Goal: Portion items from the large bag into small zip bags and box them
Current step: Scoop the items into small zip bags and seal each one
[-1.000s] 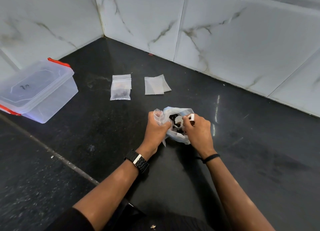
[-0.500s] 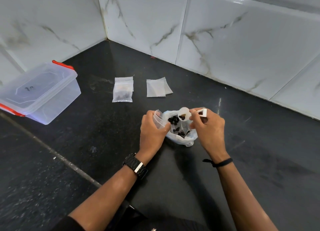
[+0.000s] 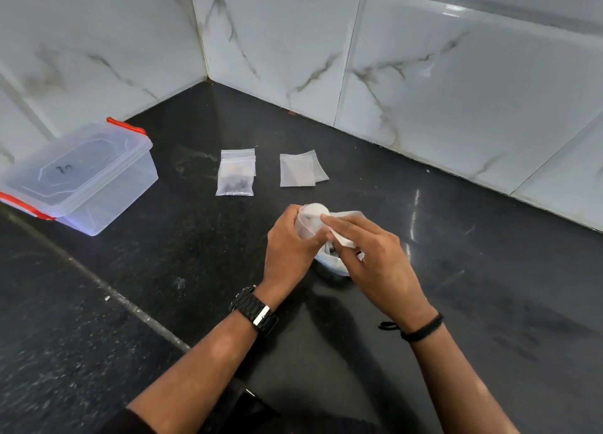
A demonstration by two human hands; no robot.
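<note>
The large clear bag [image 3: 333,264] with dark pieces sits on the black counter, mostly hidden between my hands. My left hand [image 3: 288,247] grips the bag's crumpled left rim. My right hand [image 3: 370,254] pinches the handle of a small white scoop [image 3: 314,212], whose round cup is tilted up above the bag mouth against my left fingers. A filled small zip bag [image 3: 235,176] lies beyond, on top of another. Empty zip bags [image 3: 298,171] lie to its right. The clear plastic box [image 3: 81,176] with red clasps stands at the far left, its lid on.
White marble-pattern tiled walls [image 3: 424,84] meet in a corner behind the counter [image 3: 489,287]. A seam runs diagonally across the counter at the left.
My right hand has lifted the scoop out of the bag and turned it toward my left hand. The bag mouth, open before, is now covered by both hands.
</note>
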